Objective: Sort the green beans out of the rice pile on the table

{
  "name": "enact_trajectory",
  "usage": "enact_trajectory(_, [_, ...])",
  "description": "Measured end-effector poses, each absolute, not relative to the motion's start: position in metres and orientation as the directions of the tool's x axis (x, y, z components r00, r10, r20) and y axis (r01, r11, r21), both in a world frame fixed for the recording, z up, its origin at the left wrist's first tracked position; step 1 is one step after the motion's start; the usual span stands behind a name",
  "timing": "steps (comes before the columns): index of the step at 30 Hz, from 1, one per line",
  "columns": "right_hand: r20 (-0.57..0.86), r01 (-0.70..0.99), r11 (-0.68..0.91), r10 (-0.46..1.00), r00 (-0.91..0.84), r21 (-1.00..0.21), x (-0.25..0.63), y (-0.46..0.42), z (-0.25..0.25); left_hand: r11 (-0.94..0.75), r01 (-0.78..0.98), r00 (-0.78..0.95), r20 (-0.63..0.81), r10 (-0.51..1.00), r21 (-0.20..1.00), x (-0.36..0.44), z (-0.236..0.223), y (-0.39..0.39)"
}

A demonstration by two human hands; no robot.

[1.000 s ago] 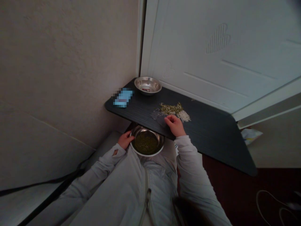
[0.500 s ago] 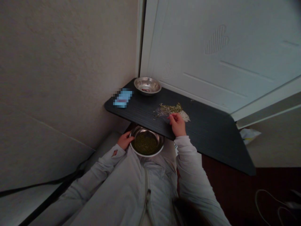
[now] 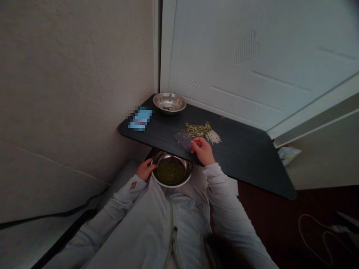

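Observation:
My left hand (image 3: 145, 169) grips the left rim of a steel bowl (image 3: 187, 178) in my lap, thumb over the edge. Many small green beans (image 3: 171, 172) lie inside it, partly under the dark tabletop's front edge. Above that edge, my right hand (image 3: 202, 149) is closed, thumb against fingers, at a thin see-through piece of plastic (image 3: 183, 141) on the tabletop. Just beyond are a spread of green beans (image 3: 198, 129) and, to its right, a small heap of white grains (image 3: 214, 136) like rice. A few loose bits lie around the plastic.
On the dark folding-style tabletop (image 3: 246, 160) stand another steel bowl (image 3: 169, 101) with a label inside and a blurred blue phone-like object (image 3: 140, 118). A white door (image 3: 213, 48) borders the back, a wall (image 3: 78, 74) the left. A white cable (image 3: 304, 239) lies on the floor.
My right hand has drawn back towards the table's front edge and left, with the plastic piece, away from the beans. My left hand stays on the bowl. The view has shifted slightly.

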State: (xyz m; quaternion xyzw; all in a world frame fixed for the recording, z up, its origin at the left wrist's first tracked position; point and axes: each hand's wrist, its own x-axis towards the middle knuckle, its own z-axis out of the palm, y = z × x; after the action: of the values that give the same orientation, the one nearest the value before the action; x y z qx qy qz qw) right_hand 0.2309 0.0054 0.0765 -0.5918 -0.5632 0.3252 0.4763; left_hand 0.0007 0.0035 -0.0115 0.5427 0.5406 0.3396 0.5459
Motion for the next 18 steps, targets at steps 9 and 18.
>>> enact_trajectory(9, [0.253, 0.657, 0.052, 0.943, 0.215, -0.752, 0.217, -0.007, 0.076, 0.167, 0.184, 0.203, -0.204, 0.958, 0.969, 0.0, -0.015, 0.004])
enact_trajectory(18, [0.286, 0.745, -0.095, 0.886, 0.366, -0.66, 0.237, -0.024, 0.077, 0.165, 0.185, 0.193, -0.201, 0.96, 0.969, 0.0, -0.013, 0.003])
